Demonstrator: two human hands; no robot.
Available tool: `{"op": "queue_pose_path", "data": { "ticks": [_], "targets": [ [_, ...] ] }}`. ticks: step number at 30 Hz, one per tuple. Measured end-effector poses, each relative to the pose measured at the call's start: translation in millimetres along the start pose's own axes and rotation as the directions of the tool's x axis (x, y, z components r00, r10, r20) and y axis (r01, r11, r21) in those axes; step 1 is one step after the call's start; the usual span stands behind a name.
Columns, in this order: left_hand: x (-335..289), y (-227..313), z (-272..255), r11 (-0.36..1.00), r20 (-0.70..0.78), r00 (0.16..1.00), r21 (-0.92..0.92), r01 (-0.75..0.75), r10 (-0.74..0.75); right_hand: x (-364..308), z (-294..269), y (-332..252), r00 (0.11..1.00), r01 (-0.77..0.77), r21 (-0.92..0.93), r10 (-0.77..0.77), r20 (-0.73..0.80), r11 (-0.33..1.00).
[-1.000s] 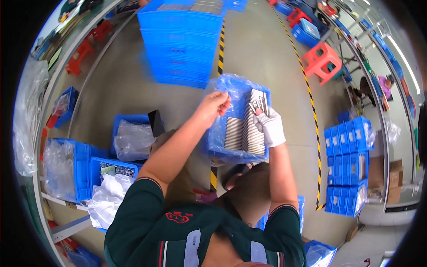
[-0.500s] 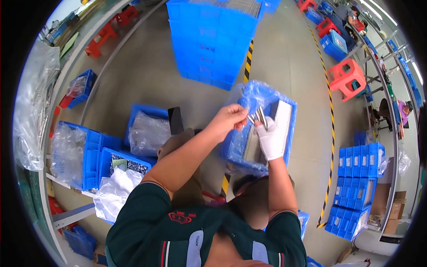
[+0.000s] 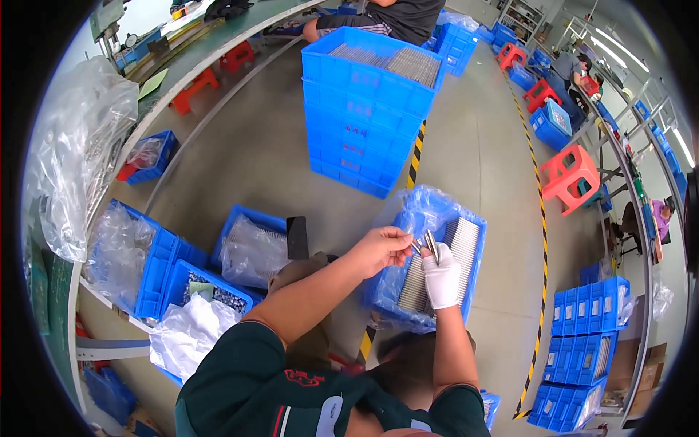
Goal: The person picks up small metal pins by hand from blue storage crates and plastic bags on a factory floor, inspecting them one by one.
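My left hand (image 3: 384, 248), bare, is closed in a pinch over the left side of a blue crate (image 3: 475, 273) lined with clear plastic. A short metal piece shows right at its fingertips; whether these fingers grip it is hard to make out. My right hand (image 3: 442, 280), in a white glove, is closed around several slim shiny metal rods (image 3: 430, 245) that stick up past its thumb and fingers. Rows of similar thin metal pieces (image 3: 464, 244) lie packed in the crate below, partly hidden by the hands.
Ahead rises a stack of blue crates (image 3: 357, 135). At left are more crates, plastic bags (image 3: 251, 251), a crate of small parts (image 3: 226, 297) and a dark phone (image 3: 297, 238). Red stools (image 3: 571, 177) and stacked crates (image 3: 582, 357) stand right. A person (image 3: 404, 14) sits beyond the stack.
The view has tilted up, so the crates and hands appear lower and a seated person shows at the top. Both hands stay close together over the crate, the right still holding the rods.
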State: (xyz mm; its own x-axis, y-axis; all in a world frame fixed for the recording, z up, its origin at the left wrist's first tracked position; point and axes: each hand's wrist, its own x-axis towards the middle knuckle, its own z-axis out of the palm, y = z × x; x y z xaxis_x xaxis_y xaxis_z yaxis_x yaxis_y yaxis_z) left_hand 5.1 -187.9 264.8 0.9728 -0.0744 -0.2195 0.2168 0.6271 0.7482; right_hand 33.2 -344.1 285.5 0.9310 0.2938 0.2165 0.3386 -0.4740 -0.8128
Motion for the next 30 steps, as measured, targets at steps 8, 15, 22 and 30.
{"op": "queue_pose_path", "data": {
  "ticks": [8, 15, 22, 30],
  "targets": [
    [8, 4, 2, 0.916, 0.044, 0.980, 0.351, -0.196, 0.193, 12, -5, -7, 0.999, 0.034, -0.083, -0.035, -0.003, 0.996],
    [12, 6, 3, 0.908, -0.090, 0.968, 0.378, -0.183, 0.233, 11, -7, 5, 0.990, -0.129, 0.064, 0.125, 0.071, 0.990],
    [6, 3, 4, 0.924, -0.049, 0.988, 0.364, -0.121, 0.148, 3, -9, -7, 0.998, -0.007, -0.151, 0.018, 0.066, 0.989],
    [6, -9, 8, 0.922, -0.068, 0.967, 0.324, -0.211, 0.245, -1, -2, -8, 0.974, 0.179, -0.328, -0.215, -0.077, 0.928]
  ]
}}
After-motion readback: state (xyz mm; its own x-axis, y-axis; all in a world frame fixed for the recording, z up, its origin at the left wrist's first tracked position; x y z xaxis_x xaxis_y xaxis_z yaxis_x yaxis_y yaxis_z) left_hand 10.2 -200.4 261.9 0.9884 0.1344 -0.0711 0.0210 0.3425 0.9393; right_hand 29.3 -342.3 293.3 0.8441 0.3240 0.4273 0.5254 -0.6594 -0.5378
